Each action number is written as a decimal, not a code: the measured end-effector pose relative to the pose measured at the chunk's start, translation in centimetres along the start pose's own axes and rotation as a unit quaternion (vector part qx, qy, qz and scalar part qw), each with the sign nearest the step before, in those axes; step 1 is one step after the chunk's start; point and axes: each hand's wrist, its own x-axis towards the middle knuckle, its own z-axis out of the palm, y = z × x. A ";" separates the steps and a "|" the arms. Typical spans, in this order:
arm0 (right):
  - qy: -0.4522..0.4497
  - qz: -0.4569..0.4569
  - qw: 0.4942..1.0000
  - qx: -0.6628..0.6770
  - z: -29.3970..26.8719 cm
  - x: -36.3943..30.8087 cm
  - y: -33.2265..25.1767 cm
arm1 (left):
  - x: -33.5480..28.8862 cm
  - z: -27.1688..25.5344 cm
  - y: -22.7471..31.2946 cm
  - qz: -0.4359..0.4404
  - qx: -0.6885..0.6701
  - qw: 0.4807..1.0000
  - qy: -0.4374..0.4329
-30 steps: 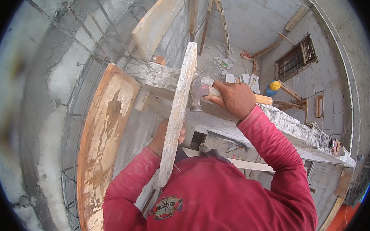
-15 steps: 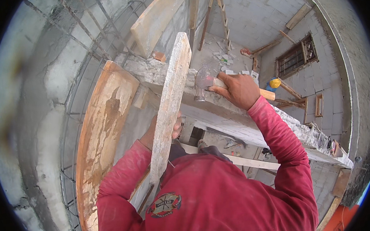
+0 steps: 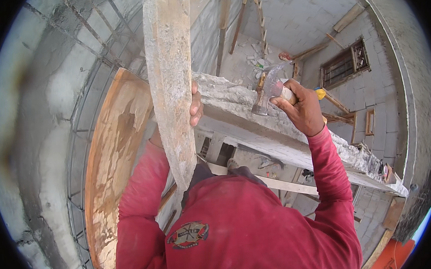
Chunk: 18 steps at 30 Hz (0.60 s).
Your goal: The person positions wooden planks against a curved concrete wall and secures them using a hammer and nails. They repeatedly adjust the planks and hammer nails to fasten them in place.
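My left hand [image 3: 194, 106] grips the upright plank [image 3: 170, 88], right hand [image 3: 302, 108] clenched on the hammer [image 3: 267, 89] over the concrete beam [image 3: 254, 127]; mid-strike, next blow needs steady aim.

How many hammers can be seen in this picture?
1. The hammer is in the right hand, beside the concrete beam. The left hand holds a plank. Others may be hidden on the floor below.
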 end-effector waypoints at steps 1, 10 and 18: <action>0.016 -0.008 1.000 -0.007 0.5 0.3 0.3 | 1.0 -0.2 0.5 -0.005 0.010 1.000 -0.021; -0.006 0.024 1.000 -0.001 4.6 3.7 -1.4 | 6.3 1.7 4.9 -0.017 0.159 0.981 -0.109; -0.087 0.045 0.992 -0.074 9.3 5.1 0.1 | 5.3 4.2 4.5 0.013 0.280 0.959 -0.037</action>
